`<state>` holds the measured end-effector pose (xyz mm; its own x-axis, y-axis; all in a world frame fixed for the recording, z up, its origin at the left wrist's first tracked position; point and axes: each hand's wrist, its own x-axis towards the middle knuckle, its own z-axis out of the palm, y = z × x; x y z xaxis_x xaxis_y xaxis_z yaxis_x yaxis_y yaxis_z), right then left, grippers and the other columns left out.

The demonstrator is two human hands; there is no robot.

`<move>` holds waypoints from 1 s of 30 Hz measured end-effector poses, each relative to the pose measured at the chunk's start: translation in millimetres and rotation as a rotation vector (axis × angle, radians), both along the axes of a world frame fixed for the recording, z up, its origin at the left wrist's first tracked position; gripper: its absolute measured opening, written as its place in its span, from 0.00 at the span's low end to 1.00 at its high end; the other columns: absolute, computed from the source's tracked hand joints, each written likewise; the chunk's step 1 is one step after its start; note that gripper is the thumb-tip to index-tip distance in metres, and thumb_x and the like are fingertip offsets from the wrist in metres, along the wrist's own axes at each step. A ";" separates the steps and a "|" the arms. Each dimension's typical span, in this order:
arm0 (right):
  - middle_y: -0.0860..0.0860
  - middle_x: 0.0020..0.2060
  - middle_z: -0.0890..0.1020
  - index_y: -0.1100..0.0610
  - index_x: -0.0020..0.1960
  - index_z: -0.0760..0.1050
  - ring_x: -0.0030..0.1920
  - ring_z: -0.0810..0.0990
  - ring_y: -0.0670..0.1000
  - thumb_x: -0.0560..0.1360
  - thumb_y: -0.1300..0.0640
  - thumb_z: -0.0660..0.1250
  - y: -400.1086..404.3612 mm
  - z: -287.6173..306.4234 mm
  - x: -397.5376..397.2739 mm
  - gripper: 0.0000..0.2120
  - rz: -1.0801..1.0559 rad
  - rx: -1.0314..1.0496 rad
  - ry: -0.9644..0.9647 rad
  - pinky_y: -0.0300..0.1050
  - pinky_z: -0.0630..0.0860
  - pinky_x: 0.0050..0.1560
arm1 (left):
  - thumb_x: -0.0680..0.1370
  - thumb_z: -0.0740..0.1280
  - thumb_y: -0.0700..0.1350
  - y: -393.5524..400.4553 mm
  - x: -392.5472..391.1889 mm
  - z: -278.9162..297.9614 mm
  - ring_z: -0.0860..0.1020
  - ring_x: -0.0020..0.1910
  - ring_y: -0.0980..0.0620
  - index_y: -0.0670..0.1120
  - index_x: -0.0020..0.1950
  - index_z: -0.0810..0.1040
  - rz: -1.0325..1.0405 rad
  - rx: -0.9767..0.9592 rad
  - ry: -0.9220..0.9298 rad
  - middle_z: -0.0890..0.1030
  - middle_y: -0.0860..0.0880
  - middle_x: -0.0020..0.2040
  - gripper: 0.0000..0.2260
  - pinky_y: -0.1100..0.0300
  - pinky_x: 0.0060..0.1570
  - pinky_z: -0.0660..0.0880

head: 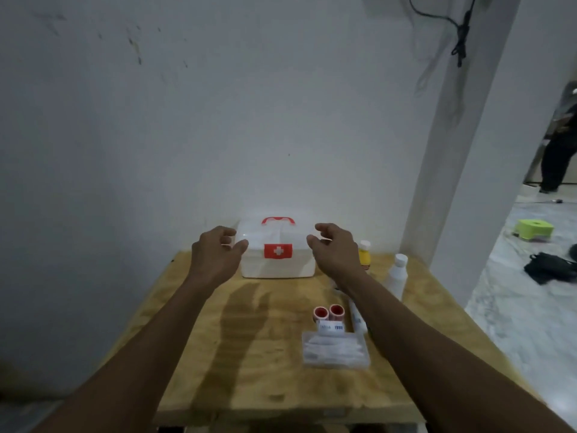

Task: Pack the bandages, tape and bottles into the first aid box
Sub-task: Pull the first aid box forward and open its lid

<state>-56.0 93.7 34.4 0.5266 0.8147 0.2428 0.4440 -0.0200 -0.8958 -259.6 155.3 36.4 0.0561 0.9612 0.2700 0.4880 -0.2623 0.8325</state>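
Observation:
A white first aid box [278, 264] with a red handle and a red cross label stands closed at the back of the wooden table [249, 370]. My left hand [215, 251] hovers at its left side and my right hand [334, 248] at its right side, both with fingers apart and holding nothing. Two tape rolls with red cores [328, 313] lie right of centre. In front of them sits a clear packet of bandages [335, 350]. A small yellow bottle [364, 253] and a taller white bottle [397, 276] stand to the right, partly behind my right forearm.
A white wall rises right behind the table, and a white pillar [462, 182] stands at the right. On the floor to the right lie a green stool [534, 229] and a black object [549, 271]. A person in dark clothes [559, 151] stands far right.

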 end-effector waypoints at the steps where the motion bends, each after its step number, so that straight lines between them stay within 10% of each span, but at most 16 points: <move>1: 0.54 0.68 0.75 0.55 0.71 0.72 0.63 0.77 0.53 0.79 0.52 0.67 9.7 -3.3 -2.5 0.21 -0.006 -0.009 -0.016 0.48 0.75 0.62 | 0.76 0.71 0.50 10.2 2.9 -2.8 0.80 0.56 0.47 0.45 0.67 0.76 0.003 -0.001 0.012 0.80 0.45 0.62 0.21 0.55 0.55 0.74; 6: 0.54 0.76 0.65 0.54 0.76 0.63 0.75 0.64 0.56 0.81 0.49 0.62 60.6 -18.3 -9.7 0.26 -0.047 -0.076 -0.039 0.52 0.64 0.73 | 0.77 0.67 0.56 58.9 17.7 -17.5 0.74 0.67 0.43 0.49 0.73 0.69 -0.046 -0.061 0.051 0.73 0.45 0.72 0.26 0.45 0.66 0.72; 30: 0.55 0.77 0.60 0.49 0.77 0.61 0.75 0.64 0.58 0.82 0.46 0.57 57.2 -37.2 -17.6 0.24 -0.060 -0.112 0.009 0.55 0.68 0.70 | 0.80 0.60 0.58 55.6 15.2 -39.1 0.68 0.73 0.41 0.51 0.76 0.64 -0.048 -0.151 0.016 0.66 0.46 0.77 0.26 0.41 0.68 0.70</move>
<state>-73.6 150.8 -2.8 0.5768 0.8034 0.1476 0.4311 -0.1459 -0.8904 -244.5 210.9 -2.7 0.1061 0.9870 0.1209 0.4916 -0.1578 0.8564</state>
